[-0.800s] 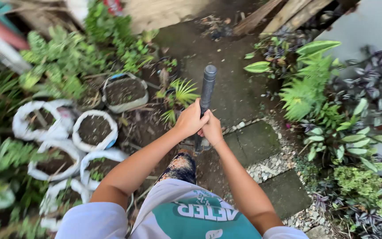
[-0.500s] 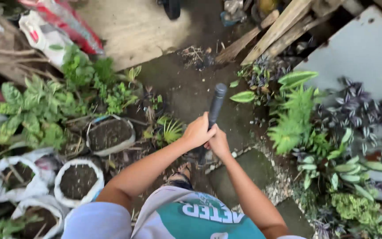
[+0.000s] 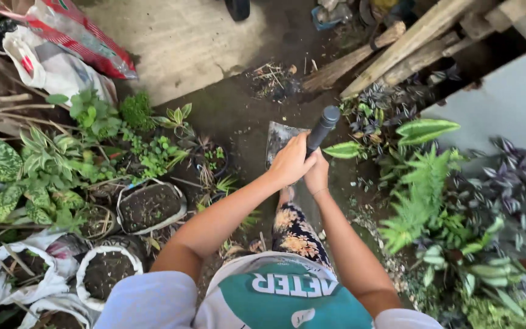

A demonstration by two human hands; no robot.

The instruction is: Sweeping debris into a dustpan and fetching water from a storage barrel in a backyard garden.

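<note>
Both hands grip the shovel's dark handle (image 3: 322, 130). The left hand (image 3: 290, 159) and right hand (image 3: 318, 173) have fingers wrapped tight around it. The metal blade (image 3: 277, 139) is over the dirt path (image 3: 238, 116), beside green plants (image 3: 418, 183).

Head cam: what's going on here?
A person stands in a garden and grips a dark tool handle with both hands, left hand above, right hand just under it. A grey metal blade shows beyond the hands over dark wet ground. Soil-filled pots sit to the left, leafy plants to the right.
</note>
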